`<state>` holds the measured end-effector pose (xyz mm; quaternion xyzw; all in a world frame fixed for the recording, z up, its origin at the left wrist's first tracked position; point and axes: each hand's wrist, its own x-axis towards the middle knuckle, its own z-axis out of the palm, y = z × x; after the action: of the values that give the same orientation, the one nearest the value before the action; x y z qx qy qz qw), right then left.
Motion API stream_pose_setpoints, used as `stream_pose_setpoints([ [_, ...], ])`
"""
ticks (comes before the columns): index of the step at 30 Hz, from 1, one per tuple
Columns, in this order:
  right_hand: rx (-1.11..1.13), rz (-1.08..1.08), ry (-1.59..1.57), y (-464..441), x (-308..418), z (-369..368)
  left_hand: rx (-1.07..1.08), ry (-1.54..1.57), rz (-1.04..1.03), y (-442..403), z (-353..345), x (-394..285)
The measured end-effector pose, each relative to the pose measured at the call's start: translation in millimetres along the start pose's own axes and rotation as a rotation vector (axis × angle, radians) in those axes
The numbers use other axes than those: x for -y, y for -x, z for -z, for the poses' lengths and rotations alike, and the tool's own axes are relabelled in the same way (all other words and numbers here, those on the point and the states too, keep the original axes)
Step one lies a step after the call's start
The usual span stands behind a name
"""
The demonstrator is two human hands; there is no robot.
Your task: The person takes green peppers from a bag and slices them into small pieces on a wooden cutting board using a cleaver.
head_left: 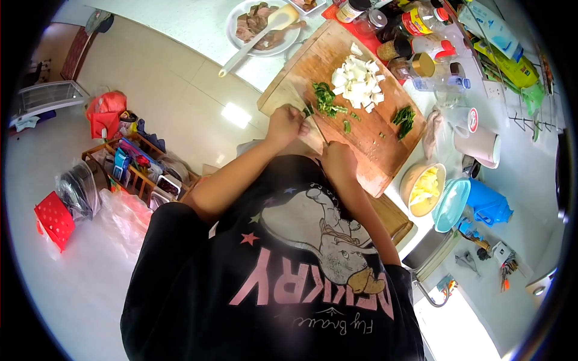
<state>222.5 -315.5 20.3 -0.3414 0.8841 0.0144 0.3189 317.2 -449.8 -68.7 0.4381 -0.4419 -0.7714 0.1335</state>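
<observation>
My right hand point(339, 161) is closed round the handle of a knife point(318, 128) at the near edge of the wooden cutting board point(367, 153). The blade points toward my left hand point(287, 124), whose fingers are curled on the board's left part around some dark green leaves point(309, 110). Chopped greens point(326, 100) lie just beyond the blade. A heap of white chopped pieces point(358, 83) sits farther up the board, and another bunch of greens point(404, 120) lies near its right edge.
A plate of meat point(260, 27) with a white spatula point(256, 43) stands beyond the board. Bottles and jars point(415, 23) line the far right. A bowl of yellow pieces point(425, 188), a turquoise basin point(451, 206) and a sink point(424, 243) are at the right.
</observation>
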Motion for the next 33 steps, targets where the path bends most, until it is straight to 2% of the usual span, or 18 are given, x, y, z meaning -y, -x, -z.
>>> stream_pose_setpoints([
  [7,-0.008,0.007,-0.027,-16,2,-9,-0.027,-0.13,-0.053,6,1,-6],
  [11,-0.076,0.04,-0.276,-12,-25,-5,0.001,-0.073,-0.015,10,5,-10],
  [19,-0.058,0.065,-0.171,13,-20,-4,-0.011,-0.035,0.056,9,4,-5],
  [25,0.0,0.024,-0.125,18,-18,1,-0.021,0.006,-0.011,11,0,5],
  [28,0.026,0.032,-0.097,16,-17,4,-0.068,-0.199,-0.049,15,-3,-2],
  [33,0.063,0.01,-0.033,6,-2,12,-0.055,-0.609,-0.252,7,3,-2],
])
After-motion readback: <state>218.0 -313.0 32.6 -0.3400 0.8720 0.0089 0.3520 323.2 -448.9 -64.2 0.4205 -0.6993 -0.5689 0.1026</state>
